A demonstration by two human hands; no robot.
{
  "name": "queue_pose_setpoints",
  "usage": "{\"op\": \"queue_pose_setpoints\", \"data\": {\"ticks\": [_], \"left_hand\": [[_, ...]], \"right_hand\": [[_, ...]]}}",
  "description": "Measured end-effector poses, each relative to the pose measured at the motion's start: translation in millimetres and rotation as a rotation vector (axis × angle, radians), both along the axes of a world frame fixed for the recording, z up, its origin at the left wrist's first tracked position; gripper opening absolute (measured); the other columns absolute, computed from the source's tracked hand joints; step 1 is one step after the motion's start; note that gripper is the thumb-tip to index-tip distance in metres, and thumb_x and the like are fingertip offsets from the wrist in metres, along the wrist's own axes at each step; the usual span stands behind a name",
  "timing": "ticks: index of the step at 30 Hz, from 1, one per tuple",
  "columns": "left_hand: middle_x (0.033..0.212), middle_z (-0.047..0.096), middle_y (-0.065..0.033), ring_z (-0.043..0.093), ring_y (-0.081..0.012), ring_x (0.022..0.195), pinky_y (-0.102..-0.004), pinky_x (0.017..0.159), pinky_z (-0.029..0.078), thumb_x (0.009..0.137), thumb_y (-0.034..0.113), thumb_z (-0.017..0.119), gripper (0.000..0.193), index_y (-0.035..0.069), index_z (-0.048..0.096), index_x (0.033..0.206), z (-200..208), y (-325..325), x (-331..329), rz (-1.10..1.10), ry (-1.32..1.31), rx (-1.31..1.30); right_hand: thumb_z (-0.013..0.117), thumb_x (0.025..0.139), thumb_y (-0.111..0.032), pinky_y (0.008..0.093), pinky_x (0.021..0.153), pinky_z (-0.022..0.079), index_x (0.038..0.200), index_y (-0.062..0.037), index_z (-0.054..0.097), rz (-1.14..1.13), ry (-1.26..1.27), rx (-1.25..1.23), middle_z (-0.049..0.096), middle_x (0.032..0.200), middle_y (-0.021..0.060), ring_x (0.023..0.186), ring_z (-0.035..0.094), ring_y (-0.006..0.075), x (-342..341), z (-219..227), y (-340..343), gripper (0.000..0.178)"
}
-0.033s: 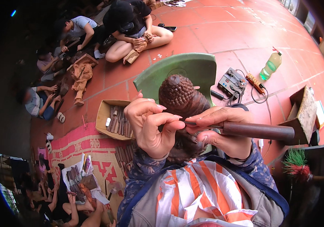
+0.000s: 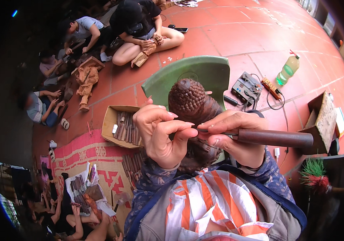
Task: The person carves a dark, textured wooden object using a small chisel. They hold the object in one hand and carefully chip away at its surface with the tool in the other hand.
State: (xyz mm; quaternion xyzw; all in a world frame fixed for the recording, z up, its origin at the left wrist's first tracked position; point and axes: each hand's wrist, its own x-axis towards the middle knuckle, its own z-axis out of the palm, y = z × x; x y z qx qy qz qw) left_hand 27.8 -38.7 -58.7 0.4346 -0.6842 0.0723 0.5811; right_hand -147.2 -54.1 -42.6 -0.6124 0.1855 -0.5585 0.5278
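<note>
In front of me stands a dark brown wooden carving (image 2: 194,98), a figure with a head covered in small round curls. Over it, my right hand (image 2: 236,136) grips the blade of a carving chisel (image 2: 276,137), its dark wooden handle pointing right. Thumb and index finger of my left hand (image 2: 162,136) pinch together at the blade's narrow tip, the other fingers loosely curled. My hands and the chisel cover part of the figure's front. Behind the carving is a green curved plastic piece (image 2: 156,86).
On the left, a cardboard box (image 2: 110,120) holds several chisels, with more on the patterned mat (image 2: 79,146). To the right are a grey control box (image 2: 246,88) with cables, a power strip (image 2: 271,87), a bottle (image 2: 288,70) and a brush (image 2: 314,174). Other people carve at left.
My hands and the chisel have shifted only very slightly; the grip is the same.
</note>
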Motion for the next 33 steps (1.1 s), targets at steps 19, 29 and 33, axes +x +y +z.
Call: {"op": "queue_pose_setpoints", "data": {"ticks": [19,29,33], "left_hand": [[0.116,0.056,-0.0152,0.058,-0.022,0.107,-0.0327,0.093,0.046,0.079,0.01,0.074,0.064,0.003,0.037,0.131,-9,-38,-14,-0.445,0.422,0.35],[0.111,0.058,-0.0152,0.06,-0.0229,0.102,-0.0335,0.089,0.047,0.079,0.016,0.076,0.068,0.001,0.036,0.131,-8,-35,-17,-0.404,0.446,0.35],[0.113,0.056,-0.0151,0.059,-0.0232,0.102,-0.0338,0.089,0.047,0.08,0.021,0.076,0.069,0.001,0.036,0.131,-10,-36,-12,-0.334,0.326,0.319]], "right_hand": [[0.067,0.083,0.003,0.0289,0.071,0.055,0.078,0.0032,0.053,-0.017,-0.115,-0.205,0.069,0.09,0.0187,0.081,0.066,0.0155,5,17,-49,0.015],[0.067,0.081,0.006,0.0398,0.08,0.055,0.076,0.0019,0.046,-0.168,0.244,-0.511,0.066,0.089,0.0256,0.087,0.068,0.031,1,29,-42,0.022],[0.069,0.079,0.005,0.0391,0.08,0.056,0.073,-0.0006,0.044,0.018,0.211,-0.26,0.066,0.081,0.0241,0.087,0.068,0.0299,-7,43,-42,0.027]]}}
